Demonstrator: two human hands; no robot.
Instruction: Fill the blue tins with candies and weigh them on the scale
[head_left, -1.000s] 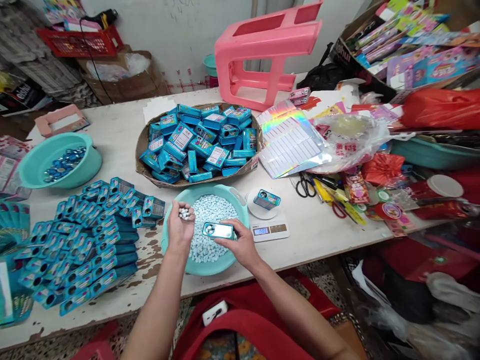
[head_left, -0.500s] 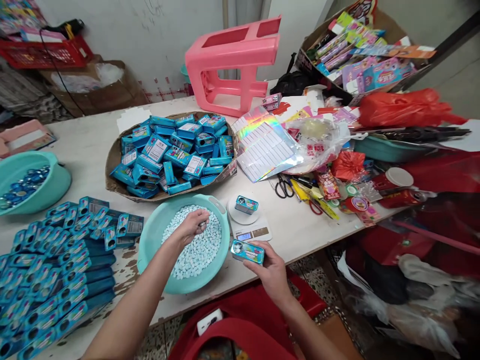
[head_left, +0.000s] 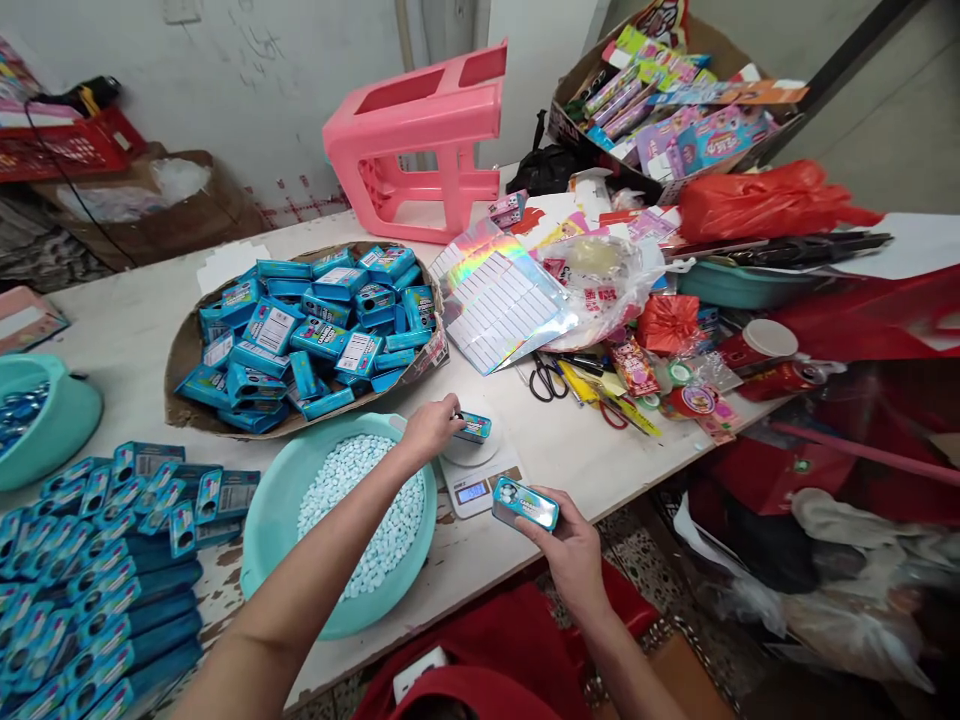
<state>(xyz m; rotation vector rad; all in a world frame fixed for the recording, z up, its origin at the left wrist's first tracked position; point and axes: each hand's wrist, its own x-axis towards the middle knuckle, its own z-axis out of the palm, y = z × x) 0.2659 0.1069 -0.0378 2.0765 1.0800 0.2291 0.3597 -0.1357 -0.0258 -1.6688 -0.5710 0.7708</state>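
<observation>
Left hand (head_left: 431, 428) has quit the candy basin (head_left: 274, 500) and now pinches the small tin (head_left: 474, 427) on the scale (head_left: 472, 490), just right of the basin. Right hand (head_left: 574, 548), nearer, fingers curled around a second tin (head_left: 525, 503) above the worktop (head_left: 585, 455) edge.

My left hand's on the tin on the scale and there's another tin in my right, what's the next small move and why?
Probably lift the small tin off the scale with the left hand. Its fingers pinch that tin, and the right hand holds a second tin just beside the scale, whose pan fits only one.
</observation>
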